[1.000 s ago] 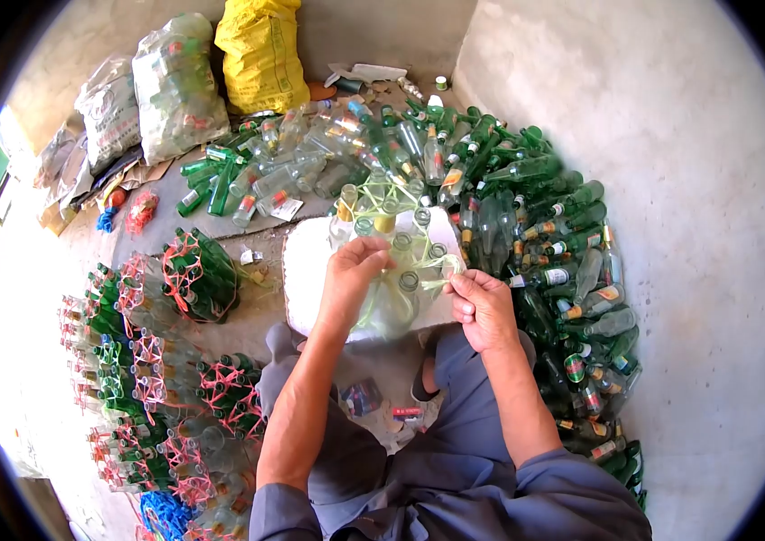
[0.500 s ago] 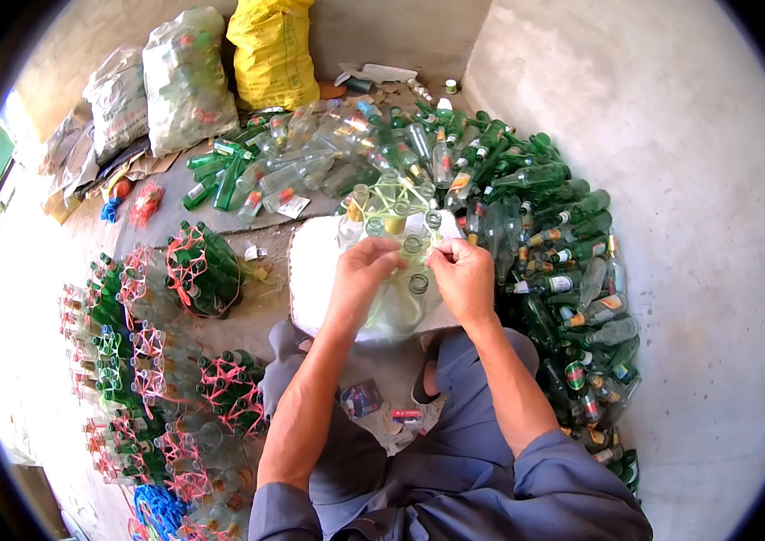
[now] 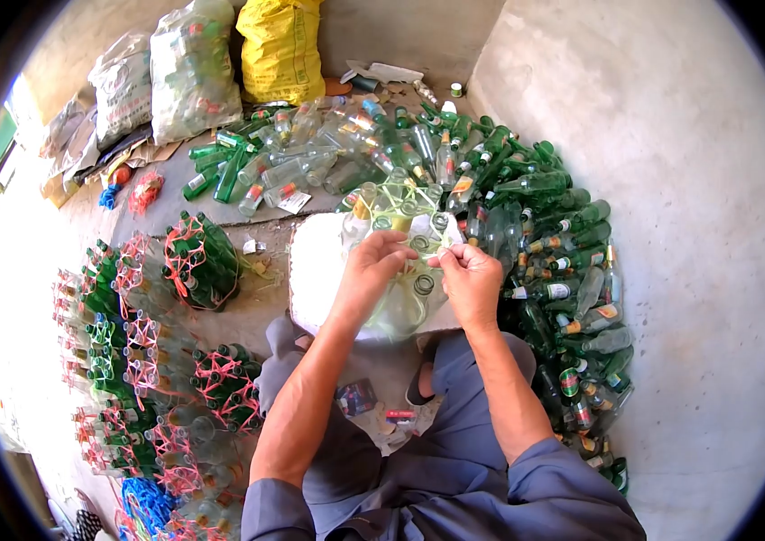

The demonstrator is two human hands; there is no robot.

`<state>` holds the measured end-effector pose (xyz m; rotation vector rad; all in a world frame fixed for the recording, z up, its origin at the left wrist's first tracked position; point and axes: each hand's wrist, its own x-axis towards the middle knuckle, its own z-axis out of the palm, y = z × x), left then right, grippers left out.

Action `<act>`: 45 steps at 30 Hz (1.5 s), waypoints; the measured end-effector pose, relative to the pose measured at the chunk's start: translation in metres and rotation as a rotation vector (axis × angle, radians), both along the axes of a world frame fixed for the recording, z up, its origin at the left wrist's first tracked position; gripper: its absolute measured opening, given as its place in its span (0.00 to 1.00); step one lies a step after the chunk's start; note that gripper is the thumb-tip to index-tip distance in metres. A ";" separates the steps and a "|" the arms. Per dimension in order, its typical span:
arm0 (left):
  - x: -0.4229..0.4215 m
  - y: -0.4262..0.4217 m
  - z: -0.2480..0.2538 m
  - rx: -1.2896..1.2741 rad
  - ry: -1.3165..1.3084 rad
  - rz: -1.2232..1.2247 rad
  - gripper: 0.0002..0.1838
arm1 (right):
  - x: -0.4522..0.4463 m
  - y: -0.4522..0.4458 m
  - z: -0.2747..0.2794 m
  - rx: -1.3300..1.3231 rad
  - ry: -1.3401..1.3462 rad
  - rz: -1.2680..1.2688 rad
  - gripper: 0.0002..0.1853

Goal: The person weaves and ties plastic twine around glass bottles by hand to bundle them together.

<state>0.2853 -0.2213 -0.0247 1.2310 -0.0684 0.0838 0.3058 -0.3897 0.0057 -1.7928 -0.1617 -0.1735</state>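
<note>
Several clear glass bottles (image 3: 399,313) stand upright in a cluster on a white block (image 3: 313,279) before my knees. Pale green string (image 3: 398,191) runs around and between their necks. My left hand (image 3: 372,275) is over the near left side of the cluster, thumb and fingers pinched together on the string. Opposite it, my right hand (image 3: 473,287) pinches the same string between thumb and forefinger, close to the bottle necks. A short gap separates the two sets of fingertips. The fingers partly hide the middle necks.
Loose green and clear bottles (image 3: 536,185) are heaped behind and to the right. Bundles tied with pink string (image 3: 143,347) stand at left, near blue string (image 3: 148,505). A yellow sack (image 3: 281,50) and filled bags (image 3: 193,77) lean at the back wall. Litter (image 3: 357,397) lies between my feet.
Both hands have shifted slightly, and my left fingers are now a little further over the bottle necks. The whole view has tilted a little. The bottles still stand on the block.
</note>
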 end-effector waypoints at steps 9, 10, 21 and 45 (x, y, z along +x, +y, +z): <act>-0.002 0.001 0.003 0.009 -0.004 -0.015 0.19 | -0.003 0.007 0.004 -0.415 -0.278 -0.001 0.05; -0.001 0.001 0.002 0.008 -0.004 -0.013 0.19 | -0.002 0.008 0.003 -0.439 -0.310 0.010 0.05; -0.002 0.000 0.002 0.010 0.010 0.021 0.20 | -0.001 0.014 0.011 -0.553 -0.294 0.058 0.05; -0.003 0.001 0.009 0.174 0.034 0.101 0.19 | 0.007 0.000 -0.004 -0.272 -0.057 0.266 0.10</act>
